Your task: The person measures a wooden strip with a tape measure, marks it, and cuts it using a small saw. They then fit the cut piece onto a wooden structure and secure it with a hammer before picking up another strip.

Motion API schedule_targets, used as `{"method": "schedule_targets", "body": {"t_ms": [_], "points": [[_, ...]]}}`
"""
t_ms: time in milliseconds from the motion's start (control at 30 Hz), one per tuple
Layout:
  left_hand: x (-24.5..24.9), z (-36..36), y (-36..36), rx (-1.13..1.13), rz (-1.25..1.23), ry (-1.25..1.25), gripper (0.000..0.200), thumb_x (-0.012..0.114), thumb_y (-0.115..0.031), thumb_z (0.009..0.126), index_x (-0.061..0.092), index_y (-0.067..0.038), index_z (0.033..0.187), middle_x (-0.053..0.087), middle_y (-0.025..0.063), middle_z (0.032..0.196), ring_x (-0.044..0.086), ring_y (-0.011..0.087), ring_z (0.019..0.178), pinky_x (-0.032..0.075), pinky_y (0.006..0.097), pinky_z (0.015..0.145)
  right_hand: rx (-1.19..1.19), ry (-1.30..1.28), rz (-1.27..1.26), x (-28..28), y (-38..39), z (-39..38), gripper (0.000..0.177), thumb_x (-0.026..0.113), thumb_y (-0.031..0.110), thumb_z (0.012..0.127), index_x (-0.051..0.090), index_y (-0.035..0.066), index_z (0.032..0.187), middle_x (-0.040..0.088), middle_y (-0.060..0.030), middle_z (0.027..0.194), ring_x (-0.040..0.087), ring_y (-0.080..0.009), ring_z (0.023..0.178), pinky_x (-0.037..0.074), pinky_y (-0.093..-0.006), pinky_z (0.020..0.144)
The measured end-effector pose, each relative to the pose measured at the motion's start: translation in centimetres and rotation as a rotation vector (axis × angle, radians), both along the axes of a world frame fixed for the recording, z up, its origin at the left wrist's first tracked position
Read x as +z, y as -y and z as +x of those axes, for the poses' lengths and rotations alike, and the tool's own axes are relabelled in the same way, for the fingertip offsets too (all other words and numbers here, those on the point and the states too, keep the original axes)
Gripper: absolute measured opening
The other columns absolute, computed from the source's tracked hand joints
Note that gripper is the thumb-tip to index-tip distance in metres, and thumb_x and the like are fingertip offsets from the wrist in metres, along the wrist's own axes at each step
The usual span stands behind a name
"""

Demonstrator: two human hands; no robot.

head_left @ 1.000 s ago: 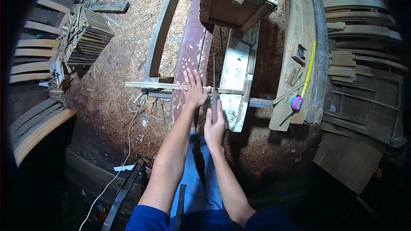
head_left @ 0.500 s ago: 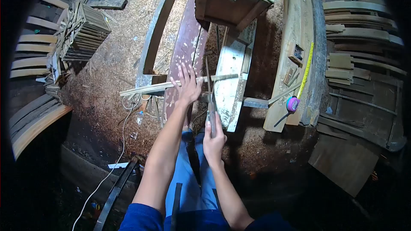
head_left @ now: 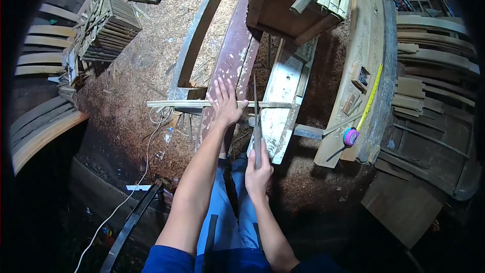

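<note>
My left hand [head_left: 228,107] lies flat with spread fingers on thin wooden strips [head_left: 177,103], pressing them against a maroon board [head_left: 230,50] with chipped paint. The strips run crosswise, their right end resting over a pale, paint-worn board [head_left: 277,121]. In my right hand [head_left: 258,176] is a handsaw [head_left: 256,134], gripped by its handle with the narrow blade pointing away from me. The blade crosses the strips just right of my left hand. Whether its teeth are cutting into the wood cannot be seen.
A slatted wooden box [head_left: 293,12] stands at the far end of the boards. On the right, a yellow tape measure [head_left: 350,136] lies extended along a long plank [head_left: 336,106]. Stacked slats [head_left: 113,33] sit at left, and a white cable [head_left: 146,172] trails over the sawdust-covered floor.
The strips have turned from a slant to nearly straight across. My left hand still presses on them, the saw stays in my right hand, and the whole view has shifted slightly.
</note>
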State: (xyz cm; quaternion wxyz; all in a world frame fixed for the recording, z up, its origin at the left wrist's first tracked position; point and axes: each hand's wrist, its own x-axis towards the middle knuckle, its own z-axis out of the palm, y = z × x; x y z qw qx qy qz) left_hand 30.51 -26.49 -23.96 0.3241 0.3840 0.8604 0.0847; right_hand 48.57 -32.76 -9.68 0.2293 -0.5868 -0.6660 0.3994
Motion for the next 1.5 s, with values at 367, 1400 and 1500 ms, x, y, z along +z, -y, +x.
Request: {"method": "schedule_targets", "body": {"t_ms": [367,1400,1500], "points": [[-0.2,0.4,0.0,0.045,-0.029,0.04,0.117,0.059,-0.066,0.093,-0.009,-0.003,0.165,-0.019,0.026,0.171,-0.026,0.0389,0.157,-0.016,0.0723,0.115,0.025,0.061,-0.281,1.9,-5.8,-3.0,0.045,0.059,0.018,0.106,0.055,-0.007,0.143,0.07,-0.0266,0.127,0.067,-0.0292,0.123,0.05,-0.0393,0.104],[0.6,0.1,-0.5,0.038,-0.044,0.045,0.116,0.058,-0.066,0.094,-0.009,-0.003,0.165,-0.022,0.0236,0.171,-0.026,0.0394,0.157,-0.016,0.0726,0.115,0.012,-0.081,-0.233,4.5,-4.1,-0.7,0.046,0.059,0.019,0.104,0.056,-0.009,0.141,0.07,-0.0262,0.126,0.069,-0.031,0.12,0.05,-0.0371,0.104],[0.2,0.0,-0.4,0.03,-0.018,0.028,0.116,0.057,-0.066,0.094,-0.009,-0.003,0.165,-0.022,0.0238,0.171,-0.026,0.0381,0.157,-0.016,0.0729,0.115,0.032,-0.046,-0.256,3.0,-5.6,-1.7,0.043,0.059,0.018,0.105,0.058,-0.009,0.138,0.072,-0.025,0.123,0.071,-0.0282,0.113,0.051,-0.038,0.1]]}}
